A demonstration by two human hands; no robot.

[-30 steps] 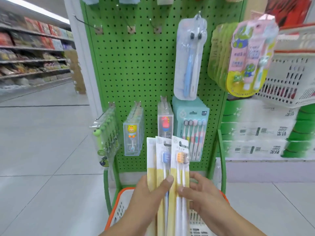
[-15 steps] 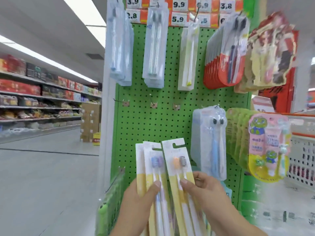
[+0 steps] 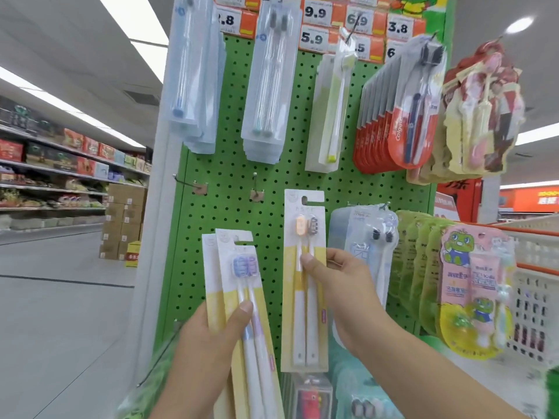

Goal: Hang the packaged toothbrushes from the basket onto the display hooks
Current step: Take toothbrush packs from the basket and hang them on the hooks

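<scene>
My right hand [image 3: 344, 285] pinches one yellow-and-white toothbrush pack [image 3: 304, 313] with orange and grey brush heads, held upright in front of the green pegboard [image 3: 230, 207]. The pack's hanging slot sits just right of and below an empty hook [image 3: 256, 184]. My left hand [image 3: 211, 337] grips two more packs [image 3: 239, 276] of the same kind, the front one with blue and purple heads, lower and to the left. A second empty hook [image 3: 187, 182] sticks out further left. The basket is out of view.
Full hooks of other toothbrush packs hang above and to the right, with red packs [image 3: 396, 116] and green-and-pink children's sets [image 3: 472, 285] close by. Price tags line the top of the pegboard. An aisle with shelves [image 3: 60, 176] opens to the left; white baskets stand at the right.
My right hand has separated one pack from the bundle and lifted it up and right toward the empty hooks. My view has tilted up, away from the basket.
</scene>
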